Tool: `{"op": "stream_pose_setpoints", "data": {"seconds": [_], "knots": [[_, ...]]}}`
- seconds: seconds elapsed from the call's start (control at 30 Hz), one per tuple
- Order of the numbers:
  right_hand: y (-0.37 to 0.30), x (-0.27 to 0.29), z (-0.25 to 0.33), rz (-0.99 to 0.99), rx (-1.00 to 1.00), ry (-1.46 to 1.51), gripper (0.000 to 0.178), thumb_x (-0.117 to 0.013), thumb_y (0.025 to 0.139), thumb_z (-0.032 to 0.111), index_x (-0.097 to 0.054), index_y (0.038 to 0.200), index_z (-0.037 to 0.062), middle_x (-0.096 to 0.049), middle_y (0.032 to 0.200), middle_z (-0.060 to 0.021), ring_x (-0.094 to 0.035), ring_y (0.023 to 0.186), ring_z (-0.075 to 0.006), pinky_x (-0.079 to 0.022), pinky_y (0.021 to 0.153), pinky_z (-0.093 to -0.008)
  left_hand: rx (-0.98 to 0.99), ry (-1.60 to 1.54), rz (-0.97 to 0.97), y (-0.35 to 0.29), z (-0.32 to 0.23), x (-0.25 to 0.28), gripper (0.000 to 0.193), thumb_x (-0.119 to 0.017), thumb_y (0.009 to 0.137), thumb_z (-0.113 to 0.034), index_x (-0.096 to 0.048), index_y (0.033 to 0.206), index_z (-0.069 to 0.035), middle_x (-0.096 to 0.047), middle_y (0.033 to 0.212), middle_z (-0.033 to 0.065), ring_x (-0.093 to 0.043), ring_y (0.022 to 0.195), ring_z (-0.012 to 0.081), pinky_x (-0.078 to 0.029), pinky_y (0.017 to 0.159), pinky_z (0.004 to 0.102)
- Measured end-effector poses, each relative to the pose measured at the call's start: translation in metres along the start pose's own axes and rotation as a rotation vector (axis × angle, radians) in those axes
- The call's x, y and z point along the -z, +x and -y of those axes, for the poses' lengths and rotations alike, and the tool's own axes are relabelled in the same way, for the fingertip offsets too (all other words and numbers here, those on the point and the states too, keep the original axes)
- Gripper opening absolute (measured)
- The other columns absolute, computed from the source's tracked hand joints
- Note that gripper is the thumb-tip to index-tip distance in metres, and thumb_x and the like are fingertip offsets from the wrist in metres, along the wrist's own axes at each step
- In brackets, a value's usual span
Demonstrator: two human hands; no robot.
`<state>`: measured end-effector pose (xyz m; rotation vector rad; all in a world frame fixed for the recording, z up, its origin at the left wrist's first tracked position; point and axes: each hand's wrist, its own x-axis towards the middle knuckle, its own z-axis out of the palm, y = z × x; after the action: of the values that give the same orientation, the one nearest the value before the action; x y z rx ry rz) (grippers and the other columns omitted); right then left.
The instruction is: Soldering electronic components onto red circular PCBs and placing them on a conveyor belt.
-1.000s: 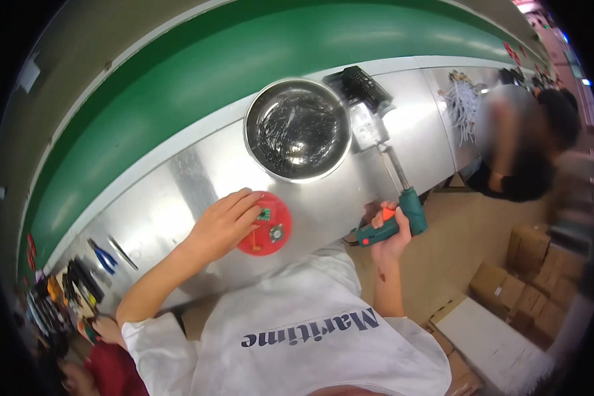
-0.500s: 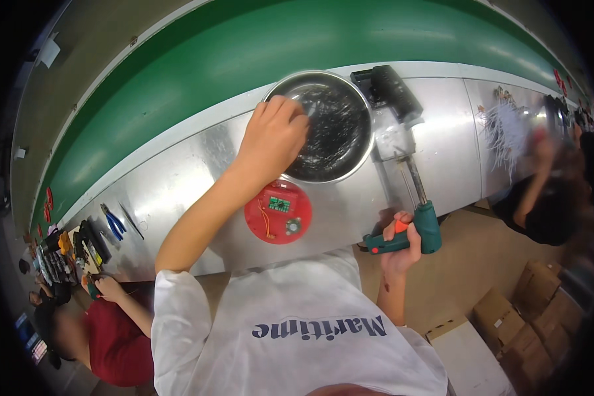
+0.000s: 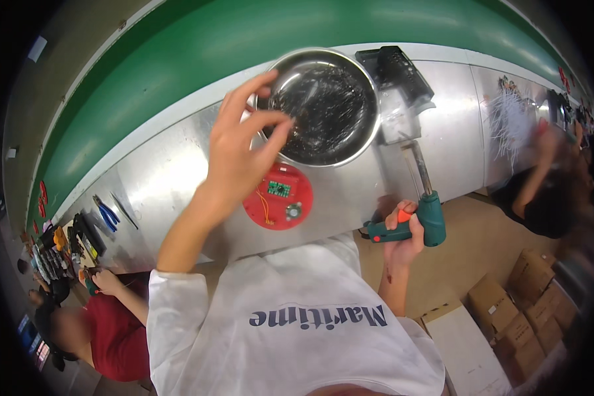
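Observation:
Beside the left rim of a round metal bowl (image 3: pixel 376 122) is my left hand (image 3: pixel 237 148). Its thumb and one finger come together over the bowl, the other fingers lifted apart; anything in the pinch is too small to make out. Many small, shiny dark pieces (image 3: pixel 333 109) lie in the bowl. My right hand (image 3: pixel 402 241) grips a green soldering gun (image 3: pixel 431 221) with an orange trigger, its metal tip pointing away from me. Between my arms, a round red plastic housing (image 3: pixel 297 181) lies on the bench with a small green circuit board (image 3: pixel 279 189) and yellow wires.
A black holder (image 3: pixel 396 72) and a clear container (image 3: pixel 400 127) stand right of the bowl. Blue-handled pliers (image 3: pixel 105 214) and tweezers (image 3: pixel 125 211) lie left on the metal bench (image 3: pixel 171 171). White wires (image 3: pixel 508 122) are far right. Co-workers sit at both sides; cardboard boxes (image 3: pixel 492 307) stand lower right.
My left hand has come up out of the bowl toward the left, its outer fingers spreading. The right hand keeps its hold on the soldering gun. The whole view has shifted slightly.

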<state>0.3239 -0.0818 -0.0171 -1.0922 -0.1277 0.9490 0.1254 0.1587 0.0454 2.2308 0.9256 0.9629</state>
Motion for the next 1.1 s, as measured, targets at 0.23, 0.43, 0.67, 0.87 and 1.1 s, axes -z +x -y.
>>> {"op": "stream_pose_setpoints", "data": {"seconds": [0.23,0.43,0.67,0.87,1.1], "knots": [[-0.020,-0.067,-0.011,0.255,-0.118,-0.268,0.023,-0.060,0.085,0.002,-0.053,0.107,0.0004,-0.056,0.105,-0.0131,-0.060,0.079,-0.0187,-0.048,0.066,-0.0292,0.559,-0.409,0.211,-0.091,-0.062,0.006,0.007,-0.069,0.083,-0.002,-0.066,0.089,0.002,-0.070,0.077,0.0081,-0.065,0.065,0.0122,-0.051,0.061,0.0244],[-0.020,-0.096,-0.019,0.344,-0.176,-0.336,0.033,-0.063,0.077,-0.011,-0.054,0.106,-0.0001,-0.056,0.106,-0.0132,-0.062,0.089,-0.0200,-0.049,0.070,-0.0281,0.565,-0.453,0.235,-0.123,-0.062,0.006,0.009,-0.068,0.083,-0.002,-0.066,0.090,0.002,-0.069,0.075,0.0073,-0.064,0.064,0.0112,-0.050,0.058,0.0240],[-0.025,-0.098,-0.027,0.400,-0.106,-0.464,0.035,-0.064,0.074,-0.012,-0.054,0.105,-0.0011,-0.057,0.104,-0.0137,-0.062,0.084,-0.0185,-0.049,0.067,-0.0265,0.472,-0.437,0.220,-0.142,-0.059,0.004,0.007,-0.069,0.080,-0.001,-0.066,0.087,0.001,-0.066,0.074,0.0095,-0.063,0.061,0.0174,-0.050,0.056,0.0258],[-0.025,-0.100,-0.025,0.433,-0.161,-0.539,0.036,-0.066,0.071,-0.014,-0.055,0.104,-0.0013,-0.057,0.102,-0.0133,-0.061,0.081,-0.0181,-0.049,0.068,-0.0268,0.372,-0.425,0.170,-0.150,-0.051,0.001,0.009,-0.072,0.079,-0.004,-0.064,0.084,0.000,-0.064,0.070,0.0088,-0.061,0.056,0.0166,-0.046,0.050,0.0269],[-0.021,-0.093,-0.032,0.292,-0.135,-0.421,0.037,-0.065,0.071,-0.014,-0.054,0.103,0.0008,-0.056,0.103,-0.0120,-0.060,0.084,-0.0185,-0.050,0.074,-0.0300,0.616,-0.034,-0.021,-0.153,-0.022,-0.005,0.011,-0.074,0.077,-0.006,-0.064,0.081,-0.004,-0.058,0.059,0.0050,-0.056,0.050,0.0134,-0.042,0.045,0.0243]]}}
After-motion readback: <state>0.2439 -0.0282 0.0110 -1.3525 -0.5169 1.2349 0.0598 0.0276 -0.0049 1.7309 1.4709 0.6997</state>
